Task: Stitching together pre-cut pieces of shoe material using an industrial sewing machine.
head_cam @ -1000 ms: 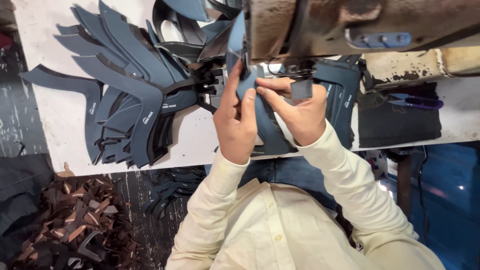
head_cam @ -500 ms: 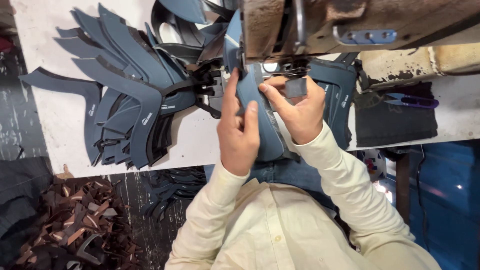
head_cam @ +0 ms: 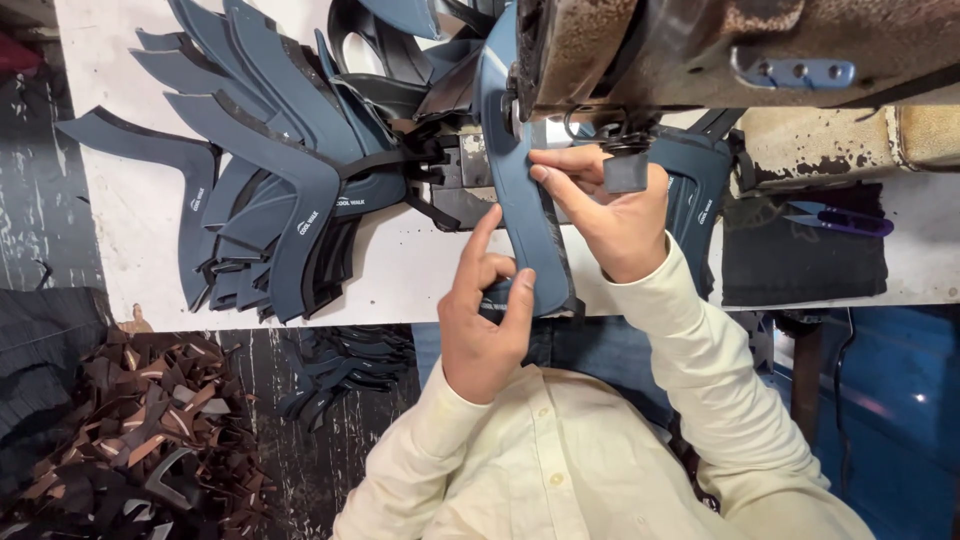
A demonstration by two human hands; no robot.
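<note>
A long dark blue shoe-upper piece (head_cam: 528, 215) lies on the white table (head_cam: 400, 270) and runs up under the needle area of a worn sewing machine (head_cam: 700, 50). My left hand (head_cam: 485, 320) pinches its near end, thumb on top, forefinger pointing up along its left edge. My right hand (head_cam: 605, 205) presses fingertips on the piece's right edge close to the needle and holds a small dark blue patch (head_cam: 626, 172) between thumb and fingers.
A fan of matching blue cut pieces (head_cam: 270, 200) is stacked on the table to the left. Purple thread snips (head_cam: 840, 220) rest on a dark cloth at right. Brown leather scraps (head_cam: 130, 440) and more blue pieces (head_cam: 345, 365) lie on the floor.
My left hand slid down toward me along the blue piece, from near the machine to its near end. My right hand stayed by the needle with the small patch.
</note>
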